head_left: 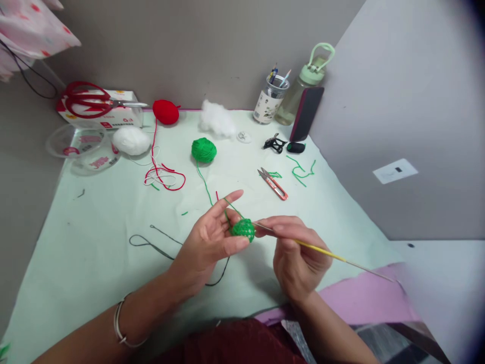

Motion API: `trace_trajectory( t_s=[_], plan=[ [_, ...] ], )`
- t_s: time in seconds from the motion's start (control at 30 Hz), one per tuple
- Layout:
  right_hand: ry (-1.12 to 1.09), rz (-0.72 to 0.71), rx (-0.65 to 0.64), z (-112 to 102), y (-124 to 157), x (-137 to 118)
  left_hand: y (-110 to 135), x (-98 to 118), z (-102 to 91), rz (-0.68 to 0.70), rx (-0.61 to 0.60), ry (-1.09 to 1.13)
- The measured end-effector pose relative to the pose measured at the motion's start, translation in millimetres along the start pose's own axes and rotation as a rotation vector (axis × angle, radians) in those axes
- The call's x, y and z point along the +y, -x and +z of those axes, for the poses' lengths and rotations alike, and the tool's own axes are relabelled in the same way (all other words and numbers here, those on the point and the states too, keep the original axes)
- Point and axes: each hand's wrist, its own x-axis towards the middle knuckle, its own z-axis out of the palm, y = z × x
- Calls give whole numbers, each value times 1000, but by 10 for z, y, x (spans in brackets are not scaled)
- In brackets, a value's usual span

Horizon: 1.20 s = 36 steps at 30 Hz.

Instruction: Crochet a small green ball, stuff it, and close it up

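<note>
My left hand [212, 237] pinches a small round green crochet piece [243, 230] between thumb and fingers, with white showing through its stitches. Green yarn runs over the raised left index finger and back toward a green yarn ball [203, 150]. In my right hand [301, 250] is a long thin crochet hook [322, 251] with a yellow grip, held like a pen. Its tip reaches the right edge of the green piece; whether it sits inside a stitch I cannot tell. Under the left wrist lies a dark looped cord [151, 246] on the pale green cloth.
Orange thread snips [273, 184] lie beyond my right hand, near green yarn scraps [301, 172]. Farther back are a red yarn ball [165, 112], a white yarn ball [132, 140], white stuffing [216, 119], red-handled scissors [91, 102] on a box, a pencil cup [269, 103], a bottle [303, 88] and a phone [306, 114].
</note>
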Motion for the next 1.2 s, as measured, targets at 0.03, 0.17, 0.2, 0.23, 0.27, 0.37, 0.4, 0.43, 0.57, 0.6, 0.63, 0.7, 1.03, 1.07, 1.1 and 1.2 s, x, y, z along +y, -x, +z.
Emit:
trace_trajectory(
  t_s=[0.03,0.17,0.2,0.23,0.27,0.37,0.4,0.43,0.57,0.6,0.63,0.7,1.03,1.07,1.1,1.2],
  plan=[
    [13,-6,-11,-11,-8,-5,-7,-2,-16,23,-4,-31],
    [72,-46,-73,-69,-56,-29,-15,8,-79,104,-15,-171],
    [70,-45,-85,-84,-73,-37,-17,18,-93,117,-17,-199],
    [59,-35,-93,-100,-91,-44,-21,30,-107,122,-23,-218],
    [41,-17,-100,-116,-110,-50,-27,44,-120,114,-36,-224],
    [-24,57,-129,-171,-170,-64,-63,85,-159,28,-118,-190],
    [-45,82,-147,-193,-189,-66,-77,94,-170,-11,-155,-173],
    [-66,107,-171,-217,-206,-66,-91,100,-180,-47,-192,-155],
    [-143,210,-250,-290,-250,-61,-124,91,-194,-157,-307,-62],
    [-153,225,-253,-299,-254,-60,-125,86,-191,-169,-316,-36],
    [-159,234,-251,-303,-256,-59,-125,82,-187,-177,-320,-16],
    [-164,243,-237,-301,-256,-59,-123,77,-179,-187,-318,5],
    [-198,321,-185,-311,-324,-87,-122,94,-212,-209,-346,-29],
    [-201,333,-182,-316,-332,-88,-124,95,-212,-215,-345,-27],
    [-202,348,-178,-322,-339,-86,-126,96,-211,-219,-344,-25],
    [-194,401,-144,-329,-348,-70,-132,101,-200,-211,-333,-22]
  ],
)
